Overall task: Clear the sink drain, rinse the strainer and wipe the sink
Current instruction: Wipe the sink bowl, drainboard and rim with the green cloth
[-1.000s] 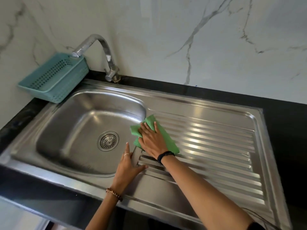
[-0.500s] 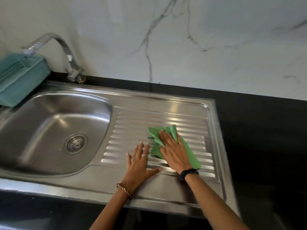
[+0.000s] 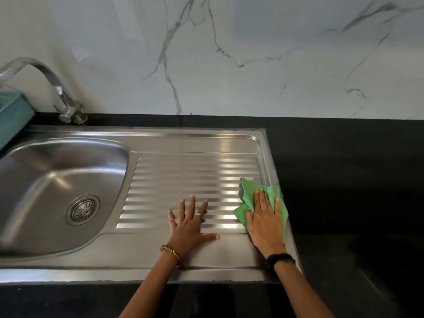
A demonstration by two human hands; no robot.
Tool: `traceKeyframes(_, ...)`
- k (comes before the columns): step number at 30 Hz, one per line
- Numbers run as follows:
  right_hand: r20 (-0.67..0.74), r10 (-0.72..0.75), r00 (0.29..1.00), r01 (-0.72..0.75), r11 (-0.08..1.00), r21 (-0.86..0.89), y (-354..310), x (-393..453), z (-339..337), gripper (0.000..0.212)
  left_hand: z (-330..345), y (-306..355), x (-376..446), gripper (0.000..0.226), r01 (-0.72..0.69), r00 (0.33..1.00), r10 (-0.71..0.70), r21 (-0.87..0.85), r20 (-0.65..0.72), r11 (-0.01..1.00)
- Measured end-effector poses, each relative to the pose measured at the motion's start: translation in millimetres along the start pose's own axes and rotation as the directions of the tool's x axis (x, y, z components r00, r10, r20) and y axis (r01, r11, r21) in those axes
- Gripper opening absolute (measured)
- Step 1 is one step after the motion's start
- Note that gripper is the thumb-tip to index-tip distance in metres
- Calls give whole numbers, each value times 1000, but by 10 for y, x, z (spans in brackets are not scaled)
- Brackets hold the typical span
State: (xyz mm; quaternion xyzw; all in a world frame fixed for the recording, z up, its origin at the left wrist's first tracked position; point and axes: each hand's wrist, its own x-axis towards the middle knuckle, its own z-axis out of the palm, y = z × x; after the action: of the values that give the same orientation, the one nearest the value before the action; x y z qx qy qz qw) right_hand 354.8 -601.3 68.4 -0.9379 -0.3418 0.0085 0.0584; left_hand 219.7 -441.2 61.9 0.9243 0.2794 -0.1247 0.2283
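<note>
1. Marbled white wall panelling is seen behind a black countertop, into which a steel sink with a ribbed drainboard is set.
2. A strainer is seated in the drain at the bottom of the basin, and a curved tap stands at the back left beside a teal basket.
3. A green cloth is pressed flat onto the right end of the drainboard, overlapping its outer rim, by the right hand, whose fingers are straight and close together.
4. The left hand is laid on the ribs with fingers spread and nothing held, apparently as a brace.
5. Wiping is judged to be the step in hand.
6. Strokes are best run along the ribs, so that the grooves are reached by the cloth.
7. Even palm pressure should be kept, and the raised rim and corner followed so that no water is pushed onto the countertop.
</note>
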Motion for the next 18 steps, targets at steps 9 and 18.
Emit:
traceKeyframes(9, 51, 32, 998, -28, 996, -79, -28, 467, 31, 61, -88, -194, -55, 103, -19, 998, 17, -38, -55, 999)
traceKeyframes(18, 24, -8, 1000, 9, 1000, -29, -363, 492, 68, 56, -358, -1127, -459, 101, 250, 943, -268, -114, -197, 962)
